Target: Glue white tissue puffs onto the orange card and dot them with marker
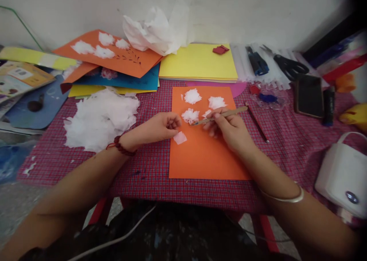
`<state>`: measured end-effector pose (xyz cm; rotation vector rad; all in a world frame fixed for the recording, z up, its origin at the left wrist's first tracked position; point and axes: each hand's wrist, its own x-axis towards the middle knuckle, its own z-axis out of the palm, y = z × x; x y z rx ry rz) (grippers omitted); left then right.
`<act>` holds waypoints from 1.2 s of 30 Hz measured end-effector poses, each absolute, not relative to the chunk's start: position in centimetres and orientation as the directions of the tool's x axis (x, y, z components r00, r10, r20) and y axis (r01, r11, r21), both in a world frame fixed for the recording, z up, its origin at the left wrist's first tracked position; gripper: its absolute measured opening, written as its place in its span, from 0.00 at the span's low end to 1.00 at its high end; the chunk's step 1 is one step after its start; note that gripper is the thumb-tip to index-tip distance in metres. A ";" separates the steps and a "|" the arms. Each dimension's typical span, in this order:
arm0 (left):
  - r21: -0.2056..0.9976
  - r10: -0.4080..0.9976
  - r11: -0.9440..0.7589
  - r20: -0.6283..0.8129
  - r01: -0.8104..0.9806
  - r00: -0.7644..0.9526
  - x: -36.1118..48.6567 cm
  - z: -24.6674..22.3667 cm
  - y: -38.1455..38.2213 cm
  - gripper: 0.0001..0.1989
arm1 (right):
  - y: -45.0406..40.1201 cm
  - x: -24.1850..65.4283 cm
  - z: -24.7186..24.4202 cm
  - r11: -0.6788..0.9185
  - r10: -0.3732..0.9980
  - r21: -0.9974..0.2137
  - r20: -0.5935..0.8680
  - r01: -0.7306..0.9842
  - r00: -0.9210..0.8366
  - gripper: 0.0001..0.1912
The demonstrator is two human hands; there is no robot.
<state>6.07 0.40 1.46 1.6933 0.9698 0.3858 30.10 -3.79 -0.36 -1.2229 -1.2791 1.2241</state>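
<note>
On the table lies an orange sheet of paper (209, 154) bearing several white tufts of crumpled tissue paper (192, 96) on its upper part. My right hand (229, 128) grips a thin wooden stick (232, 112), its darkened tip pointing left beside the lower-left tuft. Another tuft is partly hidden behind these fingers. My left hand (160, 129) is over the sheet's left edge with its fingers curled. A small pale square of tissue paper (180, 138) shows at the thumb tip. Left of the sheet rests a pile of white tissue pieces (100, 117).
Behind are an orange card with white tufts (107, 51), yellow sheets (197, 64) and crumpled white tissue (160, 29). To the right lie a pencil (257, 123), scissors (289, 64), a phone (309, 94), a marker (329, 106) and a white case (341, 173).
</note>
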 end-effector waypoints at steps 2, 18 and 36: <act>0.903 0.740 -0.102 -0.212 0.418 0.638 6.2 1.6 0.2 0.06 | -3.7 30.0 -0.4 -0.012 1.000 -0.999 -0.012 0.032 -0.017 0.14; 0.686 0.631 -0.414 -0.258 0.598 0.732 7.2 2.5 0.3 0.02 | -3.3 29.3 -0.4 -0.031 0.996 -0.998 -0.035 -0.045 0.079 0.13; 0.749 0.576 -0.435 -0.196 0.500 0.794 7.3 2.9 1.4 0.05 | -3.5 30.0 -0.1 -0.053 0.992 -0.988 -0.069 -0.146 0.107 0.15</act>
